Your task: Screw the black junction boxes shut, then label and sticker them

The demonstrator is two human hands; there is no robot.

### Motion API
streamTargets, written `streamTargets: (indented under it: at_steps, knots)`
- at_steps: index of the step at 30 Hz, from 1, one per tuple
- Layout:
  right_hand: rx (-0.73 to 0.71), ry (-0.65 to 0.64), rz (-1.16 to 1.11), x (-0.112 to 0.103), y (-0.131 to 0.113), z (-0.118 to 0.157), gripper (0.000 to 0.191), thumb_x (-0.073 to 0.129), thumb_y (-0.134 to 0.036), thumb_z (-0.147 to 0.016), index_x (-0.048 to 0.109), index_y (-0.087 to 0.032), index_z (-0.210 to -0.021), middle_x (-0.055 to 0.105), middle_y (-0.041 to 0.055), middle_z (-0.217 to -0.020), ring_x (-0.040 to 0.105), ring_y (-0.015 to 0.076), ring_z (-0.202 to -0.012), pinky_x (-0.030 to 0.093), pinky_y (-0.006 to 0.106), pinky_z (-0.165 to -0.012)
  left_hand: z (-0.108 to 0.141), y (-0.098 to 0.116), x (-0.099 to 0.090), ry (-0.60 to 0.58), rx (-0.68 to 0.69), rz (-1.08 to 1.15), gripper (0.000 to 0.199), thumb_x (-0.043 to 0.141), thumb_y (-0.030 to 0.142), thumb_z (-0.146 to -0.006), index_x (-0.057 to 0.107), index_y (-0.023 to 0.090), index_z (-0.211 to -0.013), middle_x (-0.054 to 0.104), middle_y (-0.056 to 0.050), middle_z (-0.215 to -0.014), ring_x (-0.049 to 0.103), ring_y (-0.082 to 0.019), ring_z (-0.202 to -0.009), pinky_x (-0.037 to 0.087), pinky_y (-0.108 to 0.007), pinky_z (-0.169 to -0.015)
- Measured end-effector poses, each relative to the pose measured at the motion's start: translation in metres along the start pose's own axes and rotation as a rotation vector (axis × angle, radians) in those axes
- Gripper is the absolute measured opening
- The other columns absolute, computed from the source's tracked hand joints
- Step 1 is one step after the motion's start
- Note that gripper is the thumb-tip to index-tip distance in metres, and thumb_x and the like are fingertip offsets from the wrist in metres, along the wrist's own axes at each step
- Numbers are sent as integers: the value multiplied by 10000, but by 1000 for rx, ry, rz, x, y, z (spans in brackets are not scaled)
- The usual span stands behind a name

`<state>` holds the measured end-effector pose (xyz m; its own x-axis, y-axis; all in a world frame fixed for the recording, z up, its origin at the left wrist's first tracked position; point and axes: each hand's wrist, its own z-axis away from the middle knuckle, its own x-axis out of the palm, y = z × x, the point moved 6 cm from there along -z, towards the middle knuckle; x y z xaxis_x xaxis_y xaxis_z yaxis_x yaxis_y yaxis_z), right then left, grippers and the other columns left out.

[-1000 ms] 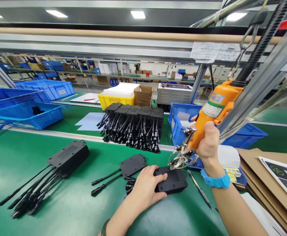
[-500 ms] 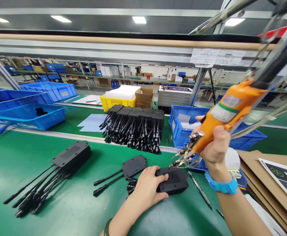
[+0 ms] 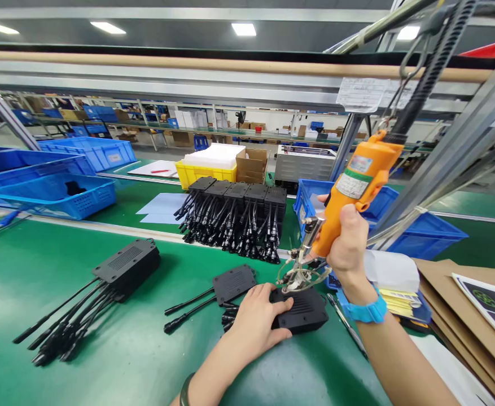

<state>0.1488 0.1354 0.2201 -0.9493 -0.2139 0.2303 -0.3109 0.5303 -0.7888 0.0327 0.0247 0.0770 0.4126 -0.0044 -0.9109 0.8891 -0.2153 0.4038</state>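
Observation:
My right hand (image 3: 347, 242) is wrapped round an orange electric screwdriver (image 3: 349, 189), which hangs from a cable and hook above. Its metal tip, ringed by thin wires and tubes, is at the far left corner of a black ribbed box (image 3: 309, 316); whether it touches a screw is hard to see. My left hand (image 3: 259, 316) grips that box from its left side, thumb and fingers over its top. Black cables stick out under this hand. Beside it lies another black box (image 3: 233, 283) with two cables. Farther left, a stack of such boxes (image 3: 126, 265) trails several cables.
Rows of stacked black cabled boxes (image 3: 234, 194) stand ahead. Blue bins (image 3: 52, 197) are at the left, and a blue bin (image 3: 425, 237) is behind my right hand. A pen (image 3: 346, 324) and cardboard sheets (image 3: 446, 316) lie at the right. Metal posts (image 3: 454, 135) slant overhead.
The screwdriver in my right hand has moved left and down, its tip now at the held box, and it stands more upright. My left hand stays on the box.

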Motion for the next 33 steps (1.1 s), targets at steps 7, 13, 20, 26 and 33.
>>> streamTargets:
  at_steps: [7, 13, 20, 26, 33]
  knots:
    - [2, -26, 24, 7, 3, 8, 410, 526, -612, -880, 613, -213, -919, 554, -41, -543, 507, 128, -401, 442, 247, -364, -1, -1, 1, 7, -5, 9, 632, 864, 435, -686, 640, 333, -1268, 570, -107, -1196, 547, -334, -1143, 473, -477, -961]
    - [29, -51, -12, 9, 11, 17, 376, 524, -603, -882, 597, -236, -912, 546, -39, -558, 494, 129, -401, 405, 238, -340, -1, -3, 4, 21, 5, 13, 639, 863, 441, -685, 636, 332, -1272, 576, -97, -1148, 561, -324, -1092, 483, -460, -934]
    - [-117, 43, -36, 0, -27, 21, 350, 542, -545, -877, 673, -235, -971, 569, -18, -578, 486, 138, -385, 395, 266, -327, -1, -5, 3, 18, -9, 6, 642, 855, 452, -688, 635, 331, -1279, 564, -91, -1100, 568, -334, -1073, 477, -474, -944]
    - [-145, 156, 59, -10, -83, 16, 464, 439, -599, -923, 714, -238, -1016, 530, 9, -616, 515, 160, -425, 367, 275, -294, 0, -3, 1, -24, -34, 73, 540, 854, 401, -702, 677, 325, -1207, 538, -76, -1154, 585, -312, -1053, 492, -446, -938]
    - [30, 67, 7, -13, -43, 35, 359, 469, -556, -925, 691, -281, -986, 600, 17, -700, 544, 170, -453, 419, 286, -312, 0, -3, 2, -37, -22, 122, 541, 861, 339, -700, 675, 296, -1207, 508, -92, -1226, 599, -306, -1059, 507, -418, -924]
